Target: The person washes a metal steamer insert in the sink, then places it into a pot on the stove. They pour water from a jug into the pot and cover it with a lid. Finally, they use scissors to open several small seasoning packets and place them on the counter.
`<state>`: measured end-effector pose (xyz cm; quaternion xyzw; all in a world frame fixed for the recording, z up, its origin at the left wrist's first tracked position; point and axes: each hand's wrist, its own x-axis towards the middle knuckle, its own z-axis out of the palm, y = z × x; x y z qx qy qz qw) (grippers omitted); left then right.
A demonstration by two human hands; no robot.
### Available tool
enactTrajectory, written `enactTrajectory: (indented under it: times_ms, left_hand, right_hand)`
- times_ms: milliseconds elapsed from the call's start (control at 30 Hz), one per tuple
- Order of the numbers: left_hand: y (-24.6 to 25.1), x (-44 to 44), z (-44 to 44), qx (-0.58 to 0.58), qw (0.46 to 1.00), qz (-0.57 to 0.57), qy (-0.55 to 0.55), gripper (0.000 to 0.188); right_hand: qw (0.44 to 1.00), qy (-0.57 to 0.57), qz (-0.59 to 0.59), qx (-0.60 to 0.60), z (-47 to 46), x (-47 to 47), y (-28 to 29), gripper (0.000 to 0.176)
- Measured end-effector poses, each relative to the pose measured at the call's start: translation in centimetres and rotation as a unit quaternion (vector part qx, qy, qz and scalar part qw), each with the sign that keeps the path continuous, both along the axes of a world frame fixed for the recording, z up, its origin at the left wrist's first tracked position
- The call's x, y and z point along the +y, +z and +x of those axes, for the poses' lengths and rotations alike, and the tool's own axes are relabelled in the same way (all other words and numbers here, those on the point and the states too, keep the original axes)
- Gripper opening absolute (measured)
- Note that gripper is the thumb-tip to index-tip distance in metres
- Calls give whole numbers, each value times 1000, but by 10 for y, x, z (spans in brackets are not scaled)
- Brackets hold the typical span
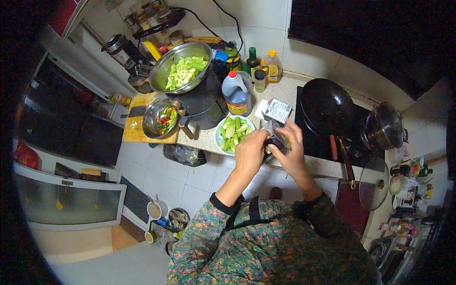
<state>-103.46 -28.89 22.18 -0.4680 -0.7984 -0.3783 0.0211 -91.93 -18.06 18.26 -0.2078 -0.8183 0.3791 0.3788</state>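
Both my hands meet around a small clear plastic package (279, 139) with dark contents, above the counter's front edge. My left hand (251, 149) grips its near left side between thumb and fingers. My right hand (293, 148) is at its right side, with the thumb against it and the fingers spread; how firmly it holds cannot be seen. Just beyond lies a printed box (278, 110). To the left stands a plate of cut green vegetable pieces (233, 134), and behind it a large plastic jug of dark liquid with a red cap (236, 94).
A steel bowl of sliced green peppers (185, 73) rests on a dark pot at the left. Chopped chillies fill a smaller bowl (162, 119) by the wooden cutting board (133, 133). On the right, a wok (326, 107) and a lidded pot (383, 126) occupy the stove; a glass lid (374, 183) is nearer.
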Motion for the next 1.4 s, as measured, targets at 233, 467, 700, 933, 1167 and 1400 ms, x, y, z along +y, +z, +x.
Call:
enactTrajectory:
  times_ms: [233, 467, 700, 933, 1167, 1400]
  left_hand:
    - [3, -7, -5, 127, 991, 0, 45, 9]
    - [-5, -9, -9, 40, 995, 19, 91, 11]
    - [-22, -7, -21, -86, 977, 141, 131, 13]
    - [-14, -17, -59, -239, 947, 132, 170, 10]
    - [15, -47, -58, -17, 990, 134, -41, 18]
    - [-3, -52, -47, -91, 960, 255, 75, 7]
  right_hand:
    - [980, 25, 196, 8, -24, 0, 16, 28]
    - [989, -17, 148, -25, -45, -12, 21, 14]
    - [990, -20, 140, 23, -63, -21, 18, 12]
    - [962, -28, -252, 101, -50, -19, -17, 17]
    - [674, 217, -705, 51, -45, 5, -7, 59]
    - [706, 296, -643, 15, -47, -10, -17, 88]
